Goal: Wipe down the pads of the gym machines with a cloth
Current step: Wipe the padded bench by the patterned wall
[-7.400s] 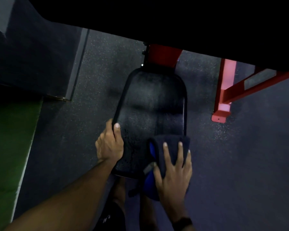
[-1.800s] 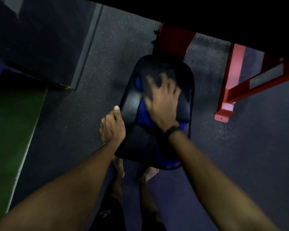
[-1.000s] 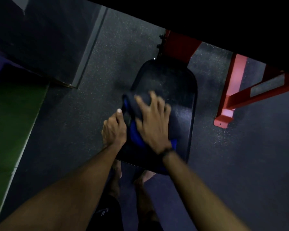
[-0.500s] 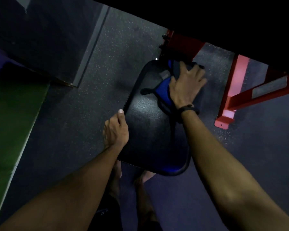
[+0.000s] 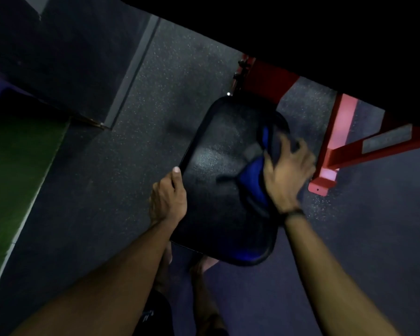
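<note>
On the seat pad's right edge, pressing the bunched blue-and-dark cloth (image 5: 255, 180) under the right hand (image 5: 286, 175), fingers curled into it; gripping the left rim with the left hand (image 5: 167, 200), thumb up. Mid-wipe, probably needing a sweep across the near half. Black, pebbled, rounded seat pad (image 5: 218, 170); red steel frame (image 5: 335, 141); speckled rubber floor (image 5: 131, 166).
</note>
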Available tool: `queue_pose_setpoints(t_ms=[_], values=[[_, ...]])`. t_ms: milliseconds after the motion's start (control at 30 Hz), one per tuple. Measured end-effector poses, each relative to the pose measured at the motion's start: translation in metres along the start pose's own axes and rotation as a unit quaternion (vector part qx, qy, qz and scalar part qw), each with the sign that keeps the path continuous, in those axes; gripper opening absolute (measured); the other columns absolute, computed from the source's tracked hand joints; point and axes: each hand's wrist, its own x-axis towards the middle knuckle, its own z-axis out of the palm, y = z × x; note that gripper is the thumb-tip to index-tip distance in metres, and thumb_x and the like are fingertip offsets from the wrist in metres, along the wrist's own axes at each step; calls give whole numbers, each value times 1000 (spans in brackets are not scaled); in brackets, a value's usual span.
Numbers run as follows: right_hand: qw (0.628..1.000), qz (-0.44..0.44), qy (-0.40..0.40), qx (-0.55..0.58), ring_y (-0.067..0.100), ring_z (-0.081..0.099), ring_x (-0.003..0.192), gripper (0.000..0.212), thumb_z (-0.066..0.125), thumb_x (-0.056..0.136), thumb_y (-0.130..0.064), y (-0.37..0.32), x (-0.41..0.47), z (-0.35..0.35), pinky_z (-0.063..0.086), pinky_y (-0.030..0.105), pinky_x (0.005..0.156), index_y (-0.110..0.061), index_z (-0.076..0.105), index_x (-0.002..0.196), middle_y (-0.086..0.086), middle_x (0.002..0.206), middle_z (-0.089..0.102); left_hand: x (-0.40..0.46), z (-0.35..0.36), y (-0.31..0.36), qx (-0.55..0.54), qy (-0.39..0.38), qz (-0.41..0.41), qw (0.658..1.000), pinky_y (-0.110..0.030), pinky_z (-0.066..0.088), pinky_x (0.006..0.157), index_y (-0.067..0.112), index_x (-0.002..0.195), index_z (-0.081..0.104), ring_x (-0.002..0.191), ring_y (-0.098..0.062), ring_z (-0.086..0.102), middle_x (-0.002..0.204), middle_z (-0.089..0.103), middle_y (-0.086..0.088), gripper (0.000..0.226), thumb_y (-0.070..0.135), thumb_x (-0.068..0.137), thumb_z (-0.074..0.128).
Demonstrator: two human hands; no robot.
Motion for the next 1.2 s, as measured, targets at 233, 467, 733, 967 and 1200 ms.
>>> queue_pose_setpoints(t_ms=[233, 467, 733, 967, 1200], values=[[995, -99, -2, -6, 36, 36, 130, 55, 55, 93, -47, -103, 31, 24, 28, 47, 99, -27, 47, 144, 17, 149, 40, -3, 0, 2, 15, -7, -8, 1000, -37, 36, 69, 14, 74, 46, 74, -26, 55, 70, 47, 2, 51, 47, 107, 25], [977, -200, -74, 10, 29, 40, 126, 74, 74, 77, -36, -18, -105, 5, 30, 46, 97, -36, 46, 145, 8, 151, 38, -2, 0, -3, 2, -18, -7, 1000, -35, 37, 63, 16, 71, 44, 69, -26, 57, 69, 52, -4, 53, 50, 105, 23], [998, 57, 15, -11, 40, 33, 134, 56, 54, 93, -50, -41, 44, 10, 31, 53, 103, -31, 46, 145, 18, 151, 36, 1, 3, -4, -9, -2, 9, 1000, -36, 35, 62, 21, 64, 37, 64, -25, 52, 63, 46, -1, 51, 47, 106, 26], [991, -136, -11, 13, 32, 40, 123, 65, 68, 81, -39, -107, -17, 26, 33, 46, 93, -30, 50, 142, 15, 149, 41, -1, 4, -6, 9, 14, -15, 1000, -48, 48, 73, 7, 78, 53, 80, -38, 59, 86, 63, -22, 54, 46, 106, 27], [993, -94, -12, 69, 30, 42, 116, 70, 77, 69, -30, -17, -104, 8, 30, 41, 88, -30, 58, 136, 11, 142, 47, -2, 1, -1, 3, 2, 22, 1000, -37, 36, 66, 14, 72, 47, 68, -29, 56, 65, 49, -2, 49, 44, 106, 28]])
